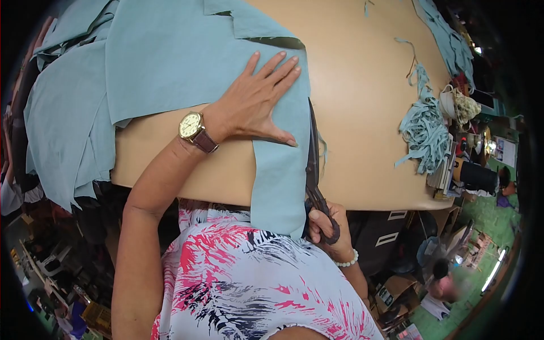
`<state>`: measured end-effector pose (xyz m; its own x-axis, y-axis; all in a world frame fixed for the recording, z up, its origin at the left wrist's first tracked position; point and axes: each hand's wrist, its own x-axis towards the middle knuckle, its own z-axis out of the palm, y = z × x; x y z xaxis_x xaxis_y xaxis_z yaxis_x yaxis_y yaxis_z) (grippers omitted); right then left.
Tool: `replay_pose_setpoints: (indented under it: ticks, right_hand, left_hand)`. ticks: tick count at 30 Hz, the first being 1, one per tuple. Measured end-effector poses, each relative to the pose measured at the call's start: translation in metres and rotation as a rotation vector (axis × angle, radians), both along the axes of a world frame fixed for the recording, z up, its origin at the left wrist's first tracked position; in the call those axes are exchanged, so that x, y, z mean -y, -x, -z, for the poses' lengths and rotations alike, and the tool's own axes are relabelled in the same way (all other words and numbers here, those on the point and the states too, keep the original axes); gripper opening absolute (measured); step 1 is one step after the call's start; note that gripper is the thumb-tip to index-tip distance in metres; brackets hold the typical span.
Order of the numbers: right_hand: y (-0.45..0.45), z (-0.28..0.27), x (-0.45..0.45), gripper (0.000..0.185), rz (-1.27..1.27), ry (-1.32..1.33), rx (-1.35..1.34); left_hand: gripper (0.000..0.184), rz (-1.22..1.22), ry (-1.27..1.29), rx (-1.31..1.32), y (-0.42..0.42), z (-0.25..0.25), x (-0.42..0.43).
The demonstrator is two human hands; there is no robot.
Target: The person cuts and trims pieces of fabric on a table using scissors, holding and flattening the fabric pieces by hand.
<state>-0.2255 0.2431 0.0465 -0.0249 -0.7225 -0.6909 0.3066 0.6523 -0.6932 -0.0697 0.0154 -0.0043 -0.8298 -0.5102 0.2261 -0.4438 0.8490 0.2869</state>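
Observation:
Light blue-green fabric (170, 62) lies across the tan table, with a narrower part hanging over the front edge toward my body. My left hand (258, 99), with a watch (191, 126) on its wrist, presses flat on this fabric, fingers spread. Wrapped round the handles of large dark scissors (313, 170) is my right hand (331, 229). The blades point away from me along the fabric's right edge, and look nearly closed. A thin strip (323, 150) of the same fabric lies just right of the blades.
More fabric (68, 119) is heaped at the left and hangs off the tan table (368, 113). Tangled fabric strips (425, 133) lie at the right, near a white cup (447, 102) and a dark cylinder (476, 175). Another fabric pile (450, 42) is at the far right.

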Motion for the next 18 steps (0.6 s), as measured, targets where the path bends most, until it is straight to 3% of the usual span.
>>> replay_pose_setpoints:
  ticks: [5, 11, 18]
  right_hand:
    - [0.002, -0.004, -0.011, 0.020, -0.030, -0.026, -0.037]
    - [0.006, -0.001, -0.030, 0.022, -0.038, -0.011, -0.015]
    - [-0.001, -0.002, -0.017, 0.037, -0.026, 0.056, -0.014]
  left_hand:
    - [0.091, 0.096, -0.163, 0.031, -0.010, -0.015, -0.045]
    - [0.045, -0.049, -0.087, -0.042, -0.003, 0.000, -0.078]
    - [0.042, -0.012, 0.041, -0.068, -0.006, -0.003, -0.079]
